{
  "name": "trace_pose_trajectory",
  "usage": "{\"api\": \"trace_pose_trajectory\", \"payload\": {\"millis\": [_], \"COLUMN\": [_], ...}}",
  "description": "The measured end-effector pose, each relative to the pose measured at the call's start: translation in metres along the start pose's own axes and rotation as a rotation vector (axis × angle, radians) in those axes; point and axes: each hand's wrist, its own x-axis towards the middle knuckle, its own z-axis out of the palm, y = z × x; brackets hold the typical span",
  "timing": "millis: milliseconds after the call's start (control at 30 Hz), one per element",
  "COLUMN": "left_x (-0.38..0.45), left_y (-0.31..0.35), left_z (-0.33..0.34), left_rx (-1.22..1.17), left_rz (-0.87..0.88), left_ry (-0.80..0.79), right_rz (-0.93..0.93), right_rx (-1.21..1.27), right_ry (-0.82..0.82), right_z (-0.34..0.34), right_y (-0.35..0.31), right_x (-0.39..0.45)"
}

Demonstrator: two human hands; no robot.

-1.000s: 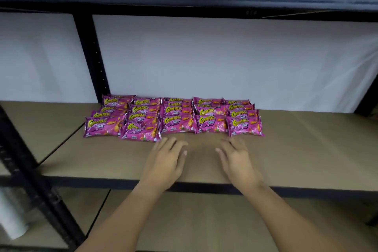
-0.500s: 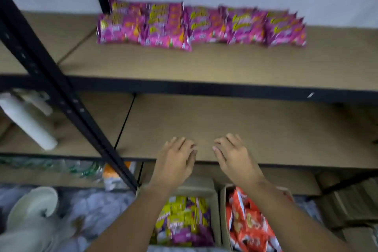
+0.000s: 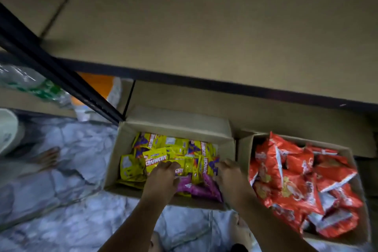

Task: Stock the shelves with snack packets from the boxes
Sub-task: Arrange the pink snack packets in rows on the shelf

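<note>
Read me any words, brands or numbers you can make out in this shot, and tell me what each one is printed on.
"CRUNCHY": on a yellow packet in the left box, just beyond the left hand.
"CRUNCHY", turned sideways and partly cut off: on other yellow packets in that box.
Smaller print on the yellow packets: too blurred to read.
Pink packets by the right hand: nothing readable.
Red packets in the right box: lettering too blurred to read.
</note>
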Motion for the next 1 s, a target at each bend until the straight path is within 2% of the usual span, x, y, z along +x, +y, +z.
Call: {"api": "trace_pose_trajectory", "payload": {"millis": [100,267,467,600,700,833,933,1000], "left_x": [0.026,0.055,0.077,0.085,0.085,0.086,0.093,0.1], "left_y": [-0.023,-0.053,-0.07,-0.072,-0.073,-0.077,-0.081,-0.087], "left_z": [0.066,0.148,0.186,0.19,0.184,0.169,0.162,0.163], "left_rx": [0.059,0.205,0.284,0.33,0.358,0.385,0.317,0.266], "left_rz": [-0.037,-0.034,-0.034,0.004,0.044,0.043,0.043,0.038], "left_ry": [-0.116,-0.281,-0.345,-0.39,-0.363,-0.249,-0.207,-0.19], "right_rz": [0.105,0.146,0.124,0.147,0.168,0.164,0.196,0.219], "right_rx": [-0.011,-0.039,-0.108,-0.125,-0.105,0.021,0.225,0.274], "right_ry": [-0.126,-0.283,-0.213,-0.185,-0.146,-0.014,0.028,0.067], "right_z": [0.057,0.133,0.174,0.171,0.16,0.147,0.149,0.156], "right_y": [0.022,0.05,0.066,0.067,0.064,0.062,0.068,0.073], "right_x": [0.027,0.059,0.071,0.073,0.072,0.075,0.085,0.091]}}
